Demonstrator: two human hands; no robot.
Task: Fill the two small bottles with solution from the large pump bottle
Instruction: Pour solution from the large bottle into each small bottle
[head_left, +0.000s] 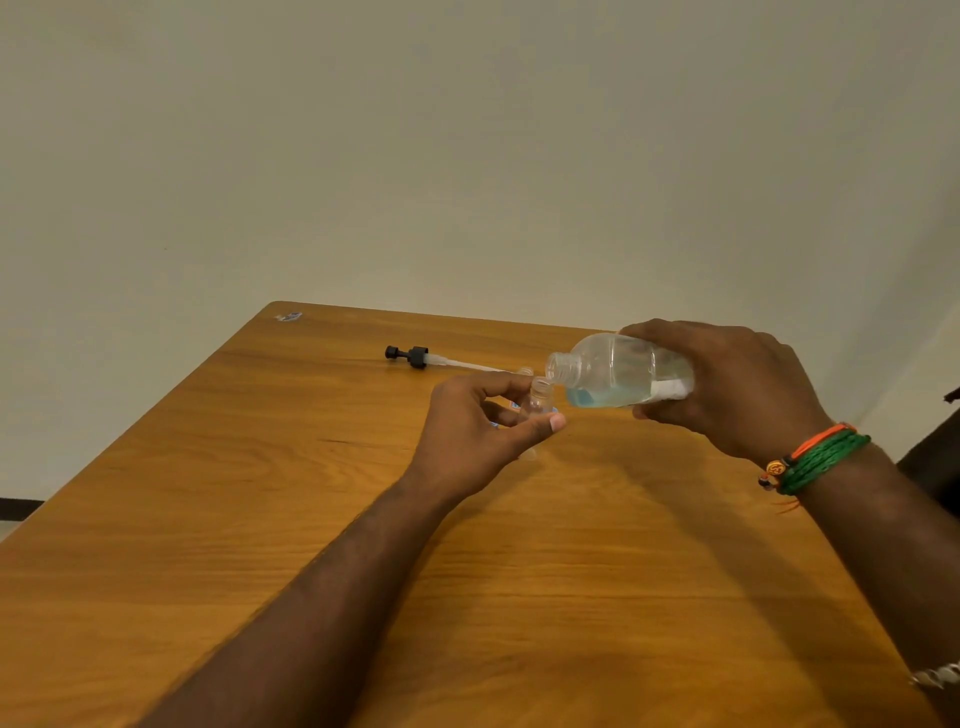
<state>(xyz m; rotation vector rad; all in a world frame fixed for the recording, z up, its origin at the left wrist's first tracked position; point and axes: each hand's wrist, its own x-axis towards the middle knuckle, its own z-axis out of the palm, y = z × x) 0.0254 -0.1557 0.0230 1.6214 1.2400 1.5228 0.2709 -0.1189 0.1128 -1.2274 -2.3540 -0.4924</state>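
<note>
No text could be read anywhere. A small sticker (289, 316) sat at the far corner of the table (208, 519), and a label showed on the small bottle (537, 402), both too blurred to make out.

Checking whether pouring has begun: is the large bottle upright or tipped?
Tipped. The right hand holds the large bottle nearly on its side, open neck over the small bottle in the left hand.
</note>
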